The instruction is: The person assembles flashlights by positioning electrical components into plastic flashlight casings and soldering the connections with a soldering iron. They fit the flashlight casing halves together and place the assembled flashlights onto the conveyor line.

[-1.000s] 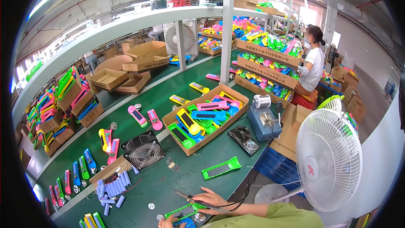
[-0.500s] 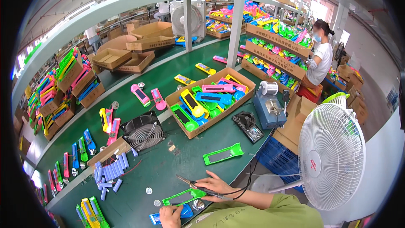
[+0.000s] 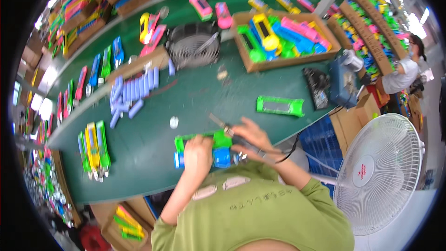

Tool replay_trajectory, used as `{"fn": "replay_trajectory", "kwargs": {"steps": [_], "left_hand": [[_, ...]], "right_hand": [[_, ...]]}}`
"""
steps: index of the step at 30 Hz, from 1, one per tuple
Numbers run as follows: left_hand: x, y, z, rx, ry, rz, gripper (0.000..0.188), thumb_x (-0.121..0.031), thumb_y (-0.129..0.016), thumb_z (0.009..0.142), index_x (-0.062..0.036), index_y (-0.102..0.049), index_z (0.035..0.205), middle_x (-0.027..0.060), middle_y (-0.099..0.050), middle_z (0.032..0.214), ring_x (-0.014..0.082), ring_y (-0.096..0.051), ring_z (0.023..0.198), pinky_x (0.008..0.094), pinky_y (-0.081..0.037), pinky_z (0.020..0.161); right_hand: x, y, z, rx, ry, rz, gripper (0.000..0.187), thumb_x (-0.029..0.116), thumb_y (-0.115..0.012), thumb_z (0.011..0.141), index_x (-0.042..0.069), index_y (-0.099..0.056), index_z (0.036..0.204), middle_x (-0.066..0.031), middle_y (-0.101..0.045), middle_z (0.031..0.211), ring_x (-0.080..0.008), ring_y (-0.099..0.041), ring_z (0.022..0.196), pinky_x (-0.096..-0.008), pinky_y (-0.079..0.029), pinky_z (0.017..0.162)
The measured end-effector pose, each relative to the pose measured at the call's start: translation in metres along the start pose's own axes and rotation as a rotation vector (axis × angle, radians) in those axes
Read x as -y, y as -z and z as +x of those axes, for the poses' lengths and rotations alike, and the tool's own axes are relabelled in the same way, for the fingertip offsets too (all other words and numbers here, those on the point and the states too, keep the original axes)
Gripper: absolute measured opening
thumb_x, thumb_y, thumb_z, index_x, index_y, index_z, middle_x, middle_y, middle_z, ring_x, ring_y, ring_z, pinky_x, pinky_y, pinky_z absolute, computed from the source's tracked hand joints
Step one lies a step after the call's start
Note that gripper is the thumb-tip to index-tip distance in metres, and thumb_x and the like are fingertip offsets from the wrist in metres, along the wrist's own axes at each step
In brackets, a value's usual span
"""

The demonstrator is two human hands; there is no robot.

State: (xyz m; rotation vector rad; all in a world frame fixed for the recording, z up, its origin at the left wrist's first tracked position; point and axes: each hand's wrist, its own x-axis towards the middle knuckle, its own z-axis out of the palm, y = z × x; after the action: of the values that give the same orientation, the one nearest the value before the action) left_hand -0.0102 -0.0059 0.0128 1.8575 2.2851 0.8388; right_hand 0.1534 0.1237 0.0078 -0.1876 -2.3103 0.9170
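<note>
In my right hand is a soldering iron with a dark cable, its tip pointing up and left above the bench. A green plastic casing lies lengthwise in front of my body, with a blue plastic casing on its near side. The curled fingers of my left hand grip the green casing, and the hand covers the middle of both pieces. A shiny round part sits at the blue casing's right end, partly hidden by my right hand.
Lilac battery cells lie in a pile at left, beyond filled casings. A carton of coloured casings, a black fan, a solder-wire machine and a loose green casing share the bench. A white fan stands right.
My view has tilted down and turned, so the bench items sit higher in the picture. My left hand has moved from the blue casing's near side onto the green casing; my right still holds the iron.
</note>
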Motion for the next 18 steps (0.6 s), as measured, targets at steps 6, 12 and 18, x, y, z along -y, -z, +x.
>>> {"fn": "replay_trajectory", "kwargs": {"steps": [6,12,18], "left_hand": [[0.003,0.003,0.005,0.03,0.158,-0.072,0.003,-0.003,-0.058,0.071,-0.0046,-0.06,0.071,0.0119,-0.055,0.069,0.0306,-0.057,0.065,0.0385,-0.044,0.057],[0.004,0.007,0.011,0.089,0.153,-0.054,0.003,-0.004,-0.058,0.069,-0.005,-0.06,0.069,0.0115,-0.055,0.069,0.0304,-0.057,0.061,0.0387,-0.044,0.056],[0.004,0.007,0.013,0.12,0.149,-0.009,0.003,-0.005,-0.057,0.068,-0.0046,-0.061,0.069,0.0121,-0.055,0.068,0.0306,-0.056,0.06,0.0387,-0.045,0.055]], "right_hand": [[0.005,0.015,-0.009,-0.242,-0.152,0.065,0.028,0.009,-0.073,0.067,0.0,-0.062,0.09,-0.0107,-0.064,0.082,-0.0261,-0.063,0.079,-0.0421,-0.045,0.086],[0.0,0.003,-0.019,-0.417,-0.655,0.816,0.018,0.003,-0.063,0.079,-0.005,-0.055,0.093,-0.012,-0.061,0.087,-0.0158,-0.061,0.071,-0.026,-0.052,0.06],[-0.009,-0.01,-0.022,-0.377,-0.728,0.815,0.017,0.003,-0.063,0.079,-0.005,-0.055,0.092,-0.0115,-0.061,0.086,-0.0138,-0.06,0.067,-0.0252,-0.051,0.061]]}}
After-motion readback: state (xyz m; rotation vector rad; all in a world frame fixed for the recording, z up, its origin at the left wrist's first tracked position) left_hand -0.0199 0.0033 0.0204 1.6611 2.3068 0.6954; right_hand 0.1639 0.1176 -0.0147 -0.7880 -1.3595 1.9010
